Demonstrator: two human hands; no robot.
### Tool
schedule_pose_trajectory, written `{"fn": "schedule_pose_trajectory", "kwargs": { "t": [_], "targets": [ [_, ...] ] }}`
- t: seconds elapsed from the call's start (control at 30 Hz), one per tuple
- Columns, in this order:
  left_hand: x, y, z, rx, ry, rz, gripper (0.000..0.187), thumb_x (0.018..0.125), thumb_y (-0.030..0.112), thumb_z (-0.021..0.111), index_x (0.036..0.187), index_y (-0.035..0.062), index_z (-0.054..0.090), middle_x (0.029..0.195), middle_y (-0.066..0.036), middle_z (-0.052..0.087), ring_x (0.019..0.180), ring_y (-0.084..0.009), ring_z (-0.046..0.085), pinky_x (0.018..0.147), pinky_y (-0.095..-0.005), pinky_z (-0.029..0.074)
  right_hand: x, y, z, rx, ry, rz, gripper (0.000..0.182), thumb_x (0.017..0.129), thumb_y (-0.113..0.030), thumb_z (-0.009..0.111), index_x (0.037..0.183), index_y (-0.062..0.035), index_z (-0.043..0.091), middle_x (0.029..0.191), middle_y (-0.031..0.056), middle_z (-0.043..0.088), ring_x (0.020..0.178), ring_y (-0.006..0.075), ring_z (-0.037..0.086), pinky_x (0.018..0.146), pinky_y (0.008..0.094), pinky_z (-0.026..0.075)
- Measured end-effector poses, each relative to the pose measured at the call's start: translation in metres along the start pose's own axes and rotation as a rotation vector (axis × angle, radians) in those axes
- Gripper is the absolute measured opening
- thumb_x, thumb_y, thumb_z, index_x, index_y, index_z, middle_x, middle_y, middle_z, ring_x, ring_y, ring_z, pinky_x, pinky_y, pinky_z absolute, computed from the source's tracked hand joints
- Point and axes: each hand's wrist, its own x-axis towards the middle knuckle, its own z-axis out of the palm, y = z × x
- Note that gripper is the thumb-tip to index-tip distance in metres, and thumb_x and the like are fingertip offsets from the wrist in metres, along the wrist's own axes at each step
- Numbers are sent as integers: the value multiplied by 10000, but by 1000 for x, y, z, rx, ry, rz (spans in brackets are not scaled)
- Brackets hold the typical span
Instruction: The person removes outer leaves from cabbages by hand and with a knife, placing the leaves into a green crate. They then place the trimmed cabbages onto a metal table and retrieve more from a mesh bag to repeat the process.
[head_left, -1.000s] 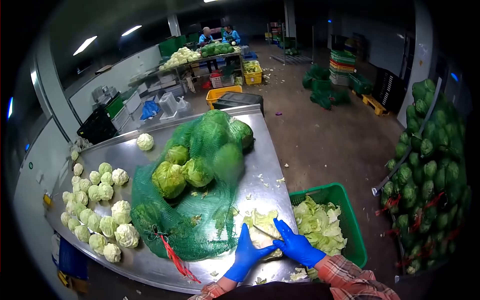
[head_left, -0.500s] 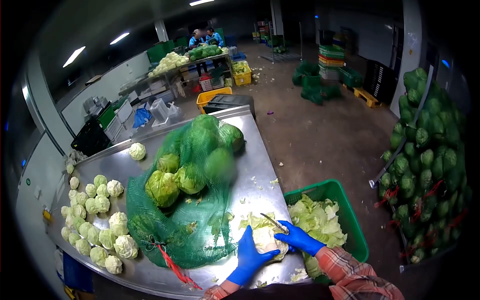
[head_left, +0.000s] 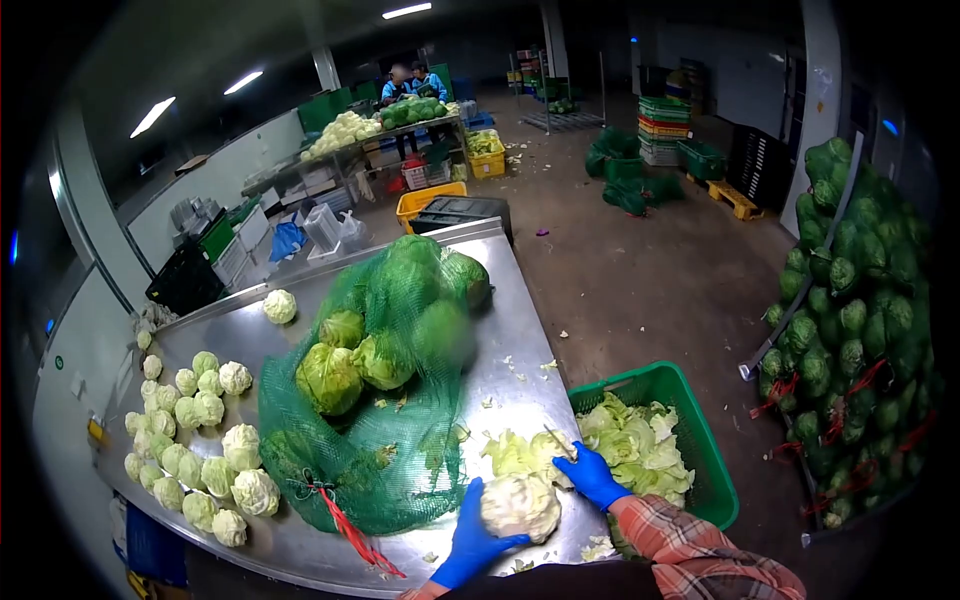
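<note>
My left hand [head_left: 477, 541], in a blue glove, is spread against the left side of a pale trimmed cabbage [head_left: 521, 508] on the metal table [head_left: 508, 300]. My right hand [head_left: 592, 476], also gloved, is closed round a small knife [head_left: 558, 441] at the upper right of the cabbage. Loose outer leaves [head_left: 522, 454] lie just beyond the cabbage. Left of my hands, a green mesh bag [head_left: 385, 465] tied with red string holds several green cabbages [head_left: 329, 379].
Several trimmed cabbages [head_left: 241, 447] lie on the table's left. A green crate [head_left: 712, 470] of leaves stands to the right. Bagged cabbages fill a rack [head_left: 850, 330] at far right. Two people [head_left: 412, 84] in blue work at a far table.
The cabbage has turned, with its rounded side now up, and sits slightly lower. My right hand and the knife have drawn away from it. My left hand has shifted down and left.
</note>
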Motion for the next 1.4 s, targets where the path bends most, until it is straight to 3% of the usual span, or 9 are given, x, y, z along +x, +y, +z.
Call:
{"fn": "schedule_pose_trajectory", "kwargs": {
  "t": [0.3, 0.33, 0.43, 0.47, 0.8, 0.97, 1.07, 1.2, 1.4],
  "targets": [
    [11, -2, -10, -221, 209, -293, 1064, 765, 235, 805, 1495, -3, 68, 1202, -216, 535, 1018, -253, 596, 874, -339, 500, -12, -35, -3, 61, -14, -168, 870, 825, -400, 722, 1492, -121, 239, 1209, 192, 583, 823, 273, 638, 734, 362, 523],
    [13, -2, -12, -318, 236, -372, 989, 789, 247, 786, 1478, -33, 134, 1254, -228, 517, 1050, -253, 587, 885, -328, 498, -28, -76, -24, 43, -28, -71, 818, 845, -367, 714, 1483, -128, 262, 1306, 222, 531, 1118, 309, 597, 888, 378, 502],
    [17, -12, -10, -373, 329, -457, 781, 839, 300, 740, 1387, -80, 333, 1222, -187, 554, 1045, -212, 577, 878, -309, 492, -58, -88, -25, -97, -123, -163, 964, 782, -524, 720, 1508, -138, 216, 1260, 223, 545, 783, 254, 642, 714, 357, 531],
    [17, -24, -7, -407, 315, -474, 730, 847, 298, 732, 1358, -76, 369, 1201, -170, 567, 1027, -202, 577, 868, -306, 490, -72, -126, -37, -39, -356, 84, 982, 759, -479, 764, 1508, -158, 216, 1362, 199, 497, 1156, 334, 571, 916, 366, 485],
    [1, -16, 17, -302, 466, -397, 447, 910, 306, 653, 1151, -54, 545, 1051, -118, 614, 921, -175, 575, 824, -304, 470, -57, -88, -2, -56, -435, -149, 768, 829, -520, 654, 1470, -233, 343, 978, 221, 679, 913, 361, 668, 789, 379, 525],
    [-5, -20, 9, -368, 413, -447, 511, 919, 305, 639, 1243, -52, 470, 1141, -143, 577, 1016, -193, 555, 892, -319, 452, -33, -39, 10, 565, -233, -5, 338, 922, -314, 629, 1144, -60, 663, 917, 116, 700, 798, 116, 626, 755, 280, 503],
    [-14, -30, 7, -190, 347, -274, 497, 929, 336, 623, 1269, 0, 486, 1176, -111, 569, 1058, -183, 541, 939, -315, 432, -33, 7, 20, 182, -309, -102, 329, 917, -316, 635, 1115, -57, 668, 952, 69, 695, 740, 101, 620, 680, 243, 510],
    [-14, -22, 0, -152, 310, -424, 571, 929, 360, 610, 1302, -37, 436, 1193, -169, 556, 1077, -220, 545, 937, -323, 441, -35, -39, -14, 683, -292, 364, 533, 895, -298, 668, 1344, -74, 489, 888, 25, 638, 490, 63, 500, 416, 212, 419],
    [-6, 33, -7, -389, 211, -778, 755, 879, 460, 646, 1331, -76, 368, 1187, -186, 573, 1017, -222, 590, 897, -307, 466, -55, -111, -38, 76, -385, -77, 980, 764, -453, 771, 1517, -165, 214, 1380, 210, 477, 1192, 287, 545, 974, 342, 437]
  ]
}}
